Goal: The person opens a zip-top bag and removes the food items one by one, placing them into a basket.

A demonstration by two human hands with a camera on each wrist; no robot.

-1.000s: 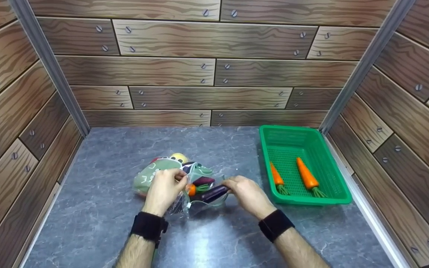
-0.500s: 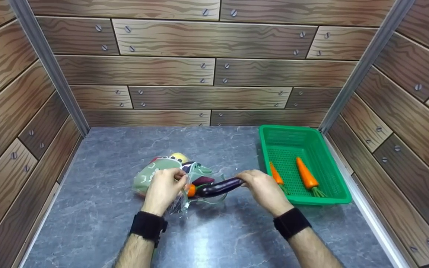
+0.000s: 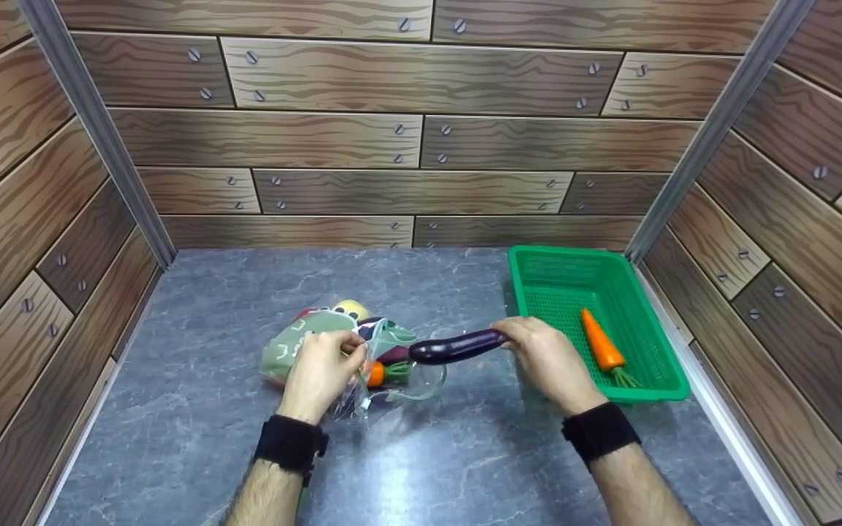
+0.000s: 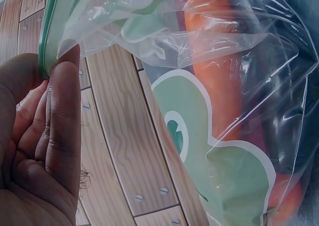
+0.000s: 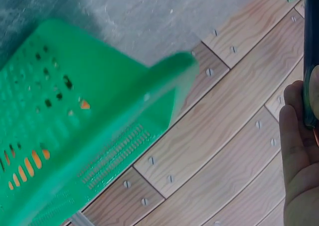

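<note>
My left hand [image 3: 322,372] pinches the rim of a clear zip bag with a green print [image 3: 286,347]. The green-edged rim [image 4: 52,26] shows between thumb and finger in the left wrist view. Inside the bag are a carrot [image 4: 217,81] and a dark purple vegetable [image 3: 392,356], among other things behind the plastic. My right hand [image 3: 549,361] holds an eggplant [image 3: 454,348] by one end, above the table and just right of the bag's mouth. In the right wrist view the eggplant [image 5: 311,31] is cut off at the frame edge.
A green plastic basket [image 3: 655,395] stands at the right, beside my right hand. One carrot [image 3: 600,340] is visible in it; my hand covers part of its left side. A yellow round object [image 3: 351,309] shows behind the bag. Wood-patterned walls [image 3: 421,139] enclose the grey table [image 3: 209,438].
My right hand has drawn the eggplant out of the bag, moving right and slightly away. It now hides the basket's left carrot. The left hand has stayed at the bag's rim.
</note>
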